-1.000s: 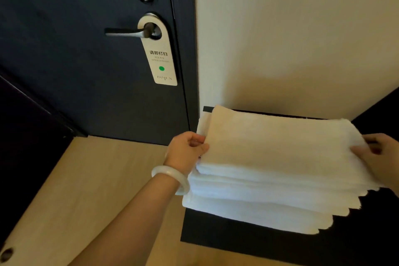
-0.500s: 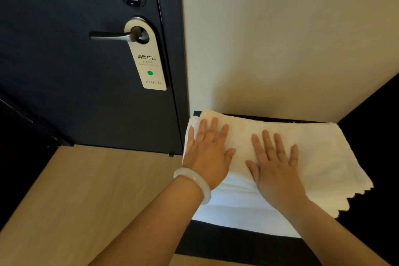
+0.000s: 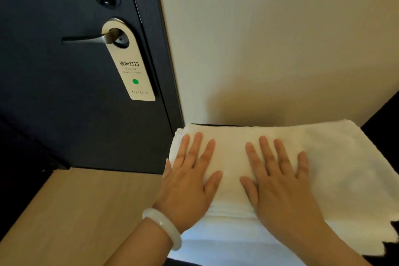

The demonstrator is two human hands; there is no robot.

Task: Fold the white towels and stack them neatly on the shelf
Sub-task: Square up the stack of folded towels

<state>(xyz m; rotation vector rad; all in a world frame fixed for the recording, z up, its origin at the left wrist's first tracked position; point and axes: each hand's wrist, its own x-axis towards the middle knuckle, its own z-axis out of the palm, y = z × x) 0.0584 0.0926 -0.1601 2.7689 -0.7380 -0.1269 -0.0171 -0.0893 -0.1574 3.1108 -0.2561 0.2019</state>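
Observation:
A stack of folded white towels [image 3: 336, 170] lies on a dark shelf [image 3: 386, 257] against the cream wall. My left hand [image 3: 190, 181], with a pale bangle on its wrist, presses flat on the stack's left end, fingers straight and spread. My right hand [image 3: 278, 181] lies flat on the middle of the top towel, fingers straight as well. Under the top towel, the front edges of lower towels show in steps. Most of the shelf is hidden beneath the towels.
A dark door [image 3: 64, 93] stands to the left with a metal lever handle [image 3: 86, 39] and a cream door hanger [image 3: 131, 67] on it. Light wooden floor [image 3: 75, 211] lies below the door. The cream wall [image 3: 280, 39] rises right behind the towels.
A second ago each hand gripped one end of the top towel. Both then let go and moved onto its top, where they now press flat. My view has drawn closer.

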